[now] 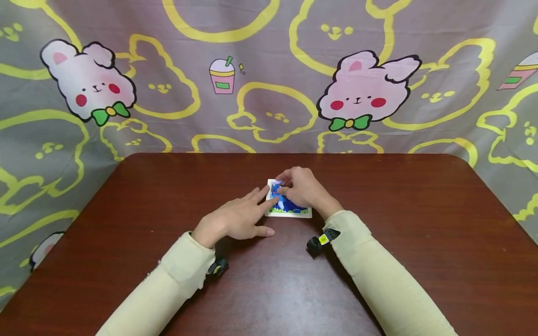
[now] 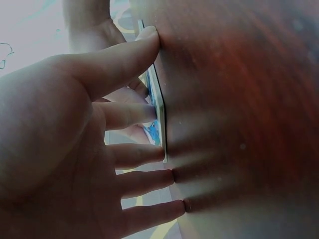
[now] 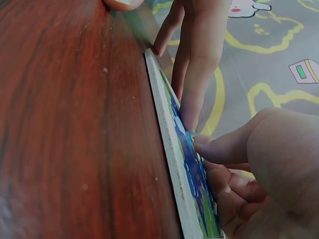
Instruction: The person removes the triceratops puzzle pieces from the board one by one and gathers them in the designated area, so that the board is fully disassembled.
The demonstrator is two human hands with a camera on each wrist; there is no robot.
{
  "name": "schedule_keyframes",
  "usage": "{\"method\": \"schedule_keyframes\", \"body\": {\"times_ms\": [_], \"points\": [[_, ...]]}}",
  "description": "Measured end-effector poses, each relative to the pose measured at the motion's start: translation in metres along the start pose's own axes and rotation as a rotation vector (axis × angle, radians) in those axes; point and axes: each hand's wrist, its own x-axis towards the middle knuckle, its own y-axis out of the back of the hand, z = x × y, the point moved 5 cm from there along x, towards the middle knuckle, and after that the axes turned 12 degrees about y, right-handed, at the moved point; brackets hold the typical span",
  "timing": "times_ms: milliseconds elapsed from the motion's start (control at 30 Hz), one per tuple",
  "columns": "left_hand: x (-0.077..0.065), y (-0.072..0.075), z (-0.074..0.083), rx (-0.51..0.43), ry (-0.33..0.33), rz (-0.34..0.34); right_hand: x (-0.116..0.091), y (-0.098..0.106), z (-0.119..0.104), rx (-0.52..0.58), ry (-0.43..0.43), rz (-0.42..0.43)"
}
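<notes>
A small picture puzzle [image 1: 290,214] with a blue dinosaur on it and a pale border lies flat on the table. From its left side my left hand [image 1: 239,217] reaches over with fingers spread and fairly straight. One fingertip touches the picture, another its left edge; the thumb stays off it. My right hand [image 1: 304,189] bends over the upper right part, fingers curled, thumb and forefinger pinching at the picture's surface, apparently on a small puzzle piece [image 3: 193,134] mostly hidden by the fingers. In the left wrist view, the puzzle's edge [image 2: 160,104] shows beyond my left fingers.
The brown wooden table [image 1: 420,210] stretches out on every side of the puzzle. Behind its far edge hangs a grey curtain [image 1: 269,51] printed with rabbits and yellow outlines. Each wrist wears a black strap with a small camera [image 1: 315,245].
</notes>
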Motion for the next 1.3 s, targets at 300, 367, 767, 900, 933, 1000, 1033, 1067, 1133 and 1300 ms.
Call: {"method": "schedule_keyframes", "body": {"times_ms": [300, 367, 767, 900, 933, 1000, 1033, 1067, 1133, 1300], "points": [[0.0015, -0.0010, -0.0006, 0.012, 0.009, -0.004, 0.0007, -0.0008, -0.0010, -0.012, 0.017, -0.001], [0.0024, -0.0015, -0.0002, 0.011, 0.006, -0.002, 0.0000, -0.0001, -0.0009, -0.014, 0.018, -0.003], [0.0021, -0.0019, 0.0003, 0.004, 0.009, 0.002, -0.0031, 0.0011, -0.0028, -0.004, 0.011, -0.022], [0.0014, -0.0018, -0.0001, -0.006, 0.011, 0.002, -0.0032, 0.0005, -0.0043, -0.011, 0.017, -0.014], [0.0013, -0.0019, -0.0002, -0.008, 0.011, 0.002, -0.0033, 0.0003, -0.0045, -0.012, 0.016, -0.012], [0.0010, -0.0019, -0.0003, -0.010, 0.011, 0.002, -0.0035, 0.0002, -0.0049, -0.014, 0.014, -0.009], [0.0009, -0.0019, -0.0004, -0.010, 0.011, 0.002, -0.0036, 0.0003, -0.0050, -0.014, 0.012, -0.008], [0.0007, -0.0020, -0.0005, -0.010, 0.010, 0.002, -0.0036, 0.0006, -0.0050, -0.011, 0.008, -0.006], [0.0005, -0.0019, -0.0007, -0.008, 0.010, 0.004, -0.0037, 0.0013, -0.0051, -0.011, 0.011, -0.006], [0.0001, -0.0014, -0.0007, -0.009, 0.007, 0.006, -0.0041, 0.0048, -0.0044, -0.006, 0.022, 0.000]]}}
